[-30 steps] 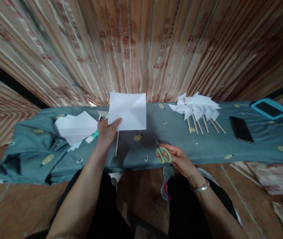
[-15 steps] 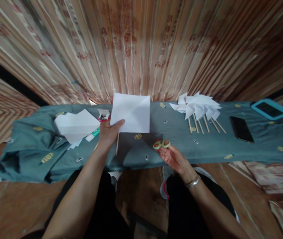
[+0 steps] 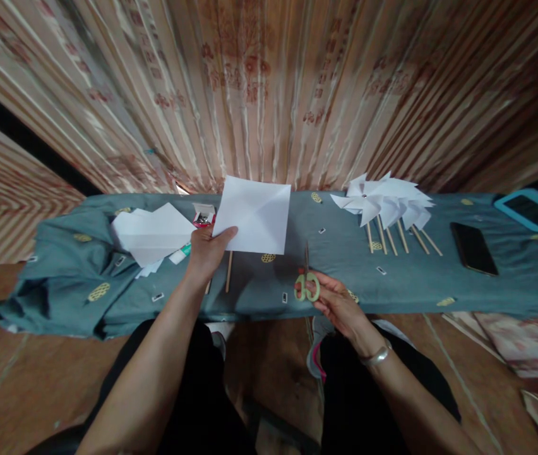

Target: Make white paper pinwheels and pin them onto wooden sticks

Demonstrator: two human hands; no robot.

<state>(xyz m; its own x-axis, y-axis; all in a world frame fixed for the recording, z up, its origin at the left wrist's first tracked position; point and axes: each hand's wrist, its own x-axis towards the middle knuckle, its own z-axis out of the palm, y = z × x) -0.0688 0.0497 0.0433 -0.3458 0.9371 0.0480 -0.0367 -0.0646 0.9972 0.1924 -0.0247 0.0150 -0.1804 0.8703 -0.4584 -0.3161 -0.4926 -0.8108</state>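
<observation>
A white square sheet of paper (image 3: 257, 215) is pinched at its lower left corner by my left hand (image 3: 209, 249), thumb on top. Faint crease lines seem to run across the sheet. My right hand (image 3: 338, 300) grips a pair of scissors (image 3: 307, 287) by their pale green handles, the blades pointing away from me and seemingly together. The scissors are to the right of the paper and apart from it. Below the sheet, a wooden stick (image 3: 228, 273) lies on the cloth, its upper end hidden.
White paper pinwheels (image 3: 382, 199) on sticks lie overlapped at the right, near a black phone (image 3: 473, 248) and a blue-framed tablet (image 3: 532, 208). Folded white papers (image 3: 153, 234), a glue tube (image 3: 181, 254) and a small box of metal bits (image 3: 203, 215) are left. A green-grey cloth (image 3: 259, 303) covers the table.
The scissors have turned in my right hand, so the blades now point upward, away from me. My left hand still holds the paper, which is tilted slightly more. The view has shifted slightly.
</observation>
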